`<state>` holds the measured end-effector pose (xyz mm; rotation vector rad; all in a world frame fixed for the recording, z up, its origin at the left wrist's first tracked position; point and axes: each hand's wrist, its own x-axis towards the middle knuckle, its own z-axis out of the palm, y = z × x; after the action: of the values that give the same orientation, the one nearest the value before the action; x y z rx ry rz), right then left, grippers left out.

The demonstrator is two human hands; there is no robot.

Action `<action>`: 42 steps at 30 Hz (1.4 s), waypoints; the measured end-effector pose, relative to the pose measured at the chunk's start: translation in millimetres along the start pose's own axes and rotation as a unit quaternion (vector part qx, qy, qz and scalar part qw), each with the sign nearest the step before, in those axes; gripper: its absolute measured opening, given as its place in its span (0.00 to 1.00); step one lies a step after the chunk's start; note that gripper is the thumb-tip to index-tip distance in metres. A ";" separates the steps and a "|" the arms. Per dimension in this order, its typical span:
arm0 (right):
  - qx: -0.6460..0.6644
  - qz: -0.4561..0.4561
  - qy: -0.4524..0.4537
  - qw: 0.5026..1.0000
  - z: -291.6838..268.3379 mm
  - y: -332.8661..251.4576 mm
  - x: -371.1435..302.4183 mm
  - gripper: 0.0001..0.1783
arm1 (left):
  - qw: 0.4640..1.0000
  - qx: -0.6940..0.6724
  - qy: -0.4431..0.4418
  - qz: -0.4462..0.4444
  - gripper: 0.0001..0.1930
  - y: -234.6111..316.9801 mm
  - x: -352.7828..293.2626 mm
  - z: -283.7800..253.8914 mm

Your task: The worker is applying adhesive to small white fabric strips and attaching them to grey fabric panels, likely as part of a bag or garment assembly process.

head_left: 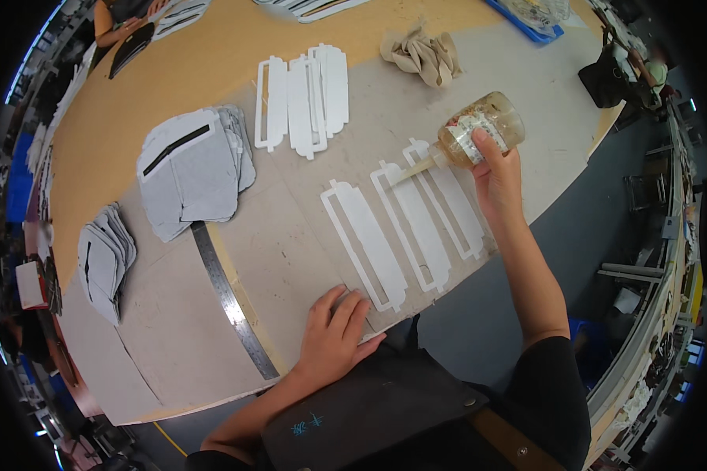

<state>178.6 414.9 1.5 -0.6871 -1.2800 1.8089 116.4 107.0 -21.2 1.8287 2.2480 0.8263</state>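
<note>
Right grip (496, 174) wraps a clear, rounded bottle (479, 125) above slotted white strips (416, 224); left grip (334, 336) lies spread, empty.

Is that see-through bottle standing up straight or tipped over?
Tipped. The right hand holds the clear bottle at a slant, its narrow nozzle pointing down toward a white slotted piece.

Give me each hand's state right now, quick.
Left hand: open, resting on the table.
Right hand: closed, holding the tilted bottle.
</note>
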 end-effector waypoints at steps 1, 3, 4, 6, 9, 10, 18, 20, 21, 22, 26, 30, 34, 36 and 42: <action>-0.006 0.007 0.006 1.000 1.1 -0.6 -0.3 0.24 | 1.000 -0.002 -0.003 -0.005 0.32 0.8 0.4 0.1; -0.032 -0.009 -0.005 0.999 2.1 -1.8 -1.8 0.23 | 1.000 -0.011 -0.010 -0.004 0.30 0.4 -1.3 1.0; -0.037 -0.003 -0.002 0.999 2.7 -1.8 -1.5 0.23 | 1.000 -0.012 -0.012 0.000 0.29 0.2 -1.9 1.4; -0.035 -0.016 -0.001 0.999 4.3 0.1 0.3 0.23 | 1.000 -0.014 -0.013 -0.004 0.29 1.1 -2.2 1.1; -0.028 -0.006 0.003 1.000 6.5 2.7 5.7 0.22 | 1.000 -0.006 -0.007 -0.006 0.31 1.6 -2.5 1.5; -0.032 -0.001 0.006 0.999 8.7 3.5 6.8 0.22 | 1.000 0.003 -0.001 -0.005 0.32 1.7 -2.8 1.7; -0.061 -0.015 -0.028 0.998 10.9 15.4 17.2 0.20 | 1.000 0.001 -0.006 -0.007 0.32 1.6 -2.2 0.3; -0.047 -0.014 -0.026 0.998 18.2 14.1 14.5 0.20 | 1.000 0.000 -0.006 -0.008 0.32 1.6 -2.0 0.1; -0.032 -0.016 -0.024 0.999 21.6 13.0 13.5 0.20 | 1.000 0.000 -0.006 -0.007 0.32 1.7 -1.6 -0.4; -0.033 -0.014 -0.024 0.999 23.0 12.6 12.9 0.20 | 1.000 0.000 -0.006 -0.006 0.32 1.7 -1.4 -0.8; -0.045 -0.018 -0.040 0.998 22.0 11.5 12.4 0.20 | 1.000 -0.004 -0.009 -0.010 0.32 1.9 -1.5 -1.2; -0.068 -0.012 -0.023 0.997 17.7 11.3 9.6 0.21 | 1.000 -0.009 -0.009 -0.010 0.32 2.1 -1.3 -0.9; -0.082 -0.004 -0.041 0.996 11.7 9.7 2.4 0.21 | 1.000 -0.012 -0.016 -0.012 0.29 1.1 -2.6 -1.4; -0.092 0.001 -0.038 0.995 9.1 7.9 -4.1 0.22 | 1.000 -0.007 -0.011 -0.012 0.30 2.0 -1.7 -1.5; -0.094 0.034 -0.042 0.994 -0.8 -1.2 -26.9 0.21 | 1.000 -0.011 -0.002 -0.011 0.29 2.4 -2.0 0.3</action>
<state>193.9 392.7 1.9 -0.7721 -1.5128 1.8036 119.2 105.5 -20.8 1.7917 2.2418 0.8394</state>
